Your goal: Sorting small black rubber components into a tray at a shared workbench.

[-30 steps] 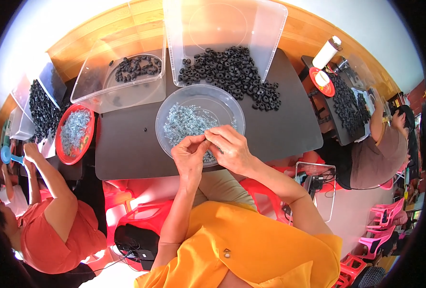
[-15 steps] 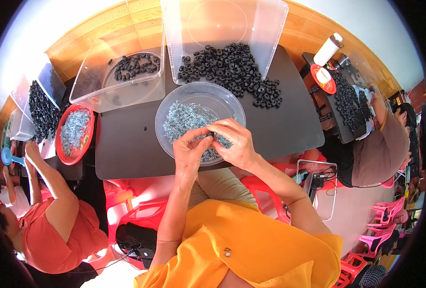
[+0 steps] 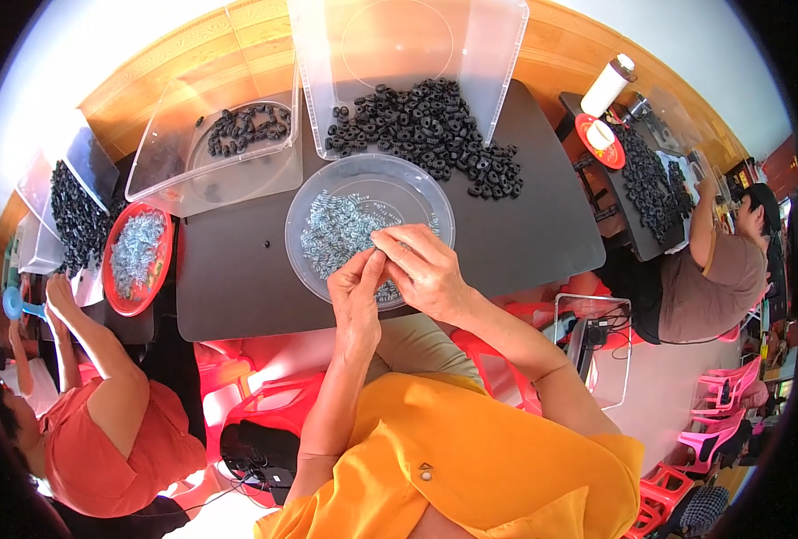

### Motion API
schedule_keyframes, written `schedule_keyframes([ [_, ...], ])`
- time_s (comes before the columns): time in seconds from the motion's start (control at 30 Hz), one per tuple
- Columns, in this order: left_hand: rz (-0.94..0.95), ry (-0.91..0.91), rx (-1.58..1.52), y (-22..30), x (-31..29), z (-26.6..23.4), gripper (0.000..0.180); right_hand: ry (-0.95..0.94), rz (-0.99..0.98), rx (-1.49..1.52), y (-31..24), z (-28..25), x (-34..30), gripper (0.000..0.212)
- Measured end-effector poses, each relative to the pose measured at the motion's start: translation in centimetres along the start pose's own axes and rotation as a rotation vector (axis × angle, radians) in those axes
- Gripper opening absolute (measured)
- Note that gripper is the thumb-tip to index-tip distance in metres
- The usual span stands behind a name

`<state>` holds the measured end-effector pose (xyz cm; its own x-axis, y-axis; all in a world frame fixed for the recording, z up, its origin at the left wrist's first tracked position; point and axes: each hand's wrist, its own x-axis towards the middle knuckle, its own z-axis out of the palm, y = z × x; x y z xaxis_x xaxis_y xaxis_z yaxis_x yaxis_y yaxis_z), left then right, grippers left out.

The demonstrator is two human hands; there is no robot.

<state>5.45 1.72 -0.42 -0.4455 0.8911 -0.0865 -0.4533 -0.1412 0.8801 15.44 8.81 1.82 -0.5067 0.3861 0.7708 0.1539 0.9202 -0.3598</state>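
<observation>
Over the near side of a clear round basin [image 3: 448, 211], my left hand [image 3: 356, 292] and my right hand [image 3: 426, 274] meet with fingertips pinched together. Between them is a small black part, seen there in the earlier frame; the fingers now cover almost all of it. Small silvery-blue metal springs [image 3: 332, 229] lie heaped in the basin below. Beyond it, black plastic pieces [image 3: 435, 135] with holes spill onto the table from a large clear bin [image 3: 498, 81] tipped on its side.
A second clear bin [image 3: 237, 184] holds several black pieces at the far left of the dark table [image 3: 228, 278]. One tiny black bit [image 3: 267, 243] lies alone. Left, a person in red works beside a red basin [image 3: 167, 269] of springs; another person sits at the right table.
My right fingers have shifted slightly up and left, covering the small black part. The view has shifted a little. The person at right has come upright, one arm raised.
</observation>
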Motion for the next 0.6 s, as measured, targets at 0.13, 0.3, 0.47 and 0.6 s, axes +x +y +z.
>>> schedule_keyframes([
  [0.13,0.0,0.035,-0.071,0.1,-0.2,0.4,0.02,0.016,-0.046,-0.04,0.0,0.3,-0.1,0.04],
  [0.3,-0.005,-0.005,-0.107,0.2,-0.2,0.2,0.021,0.013,-0.068,-0.05,0.1,0.3,-0.2,0.038],
  [0.47,-0.032,-0.119,0.176,1.8,1.2,-1.5,0.019,-0.059,0.04,-0.023,0.0,-0.5,-0.1,0.05],
  [0.6,0.4,0.008,0.644,7.2,6.0,-3.9,0.015,0.053,0.178,-0.053,1.1,-2.6,0.0,0.044],
])
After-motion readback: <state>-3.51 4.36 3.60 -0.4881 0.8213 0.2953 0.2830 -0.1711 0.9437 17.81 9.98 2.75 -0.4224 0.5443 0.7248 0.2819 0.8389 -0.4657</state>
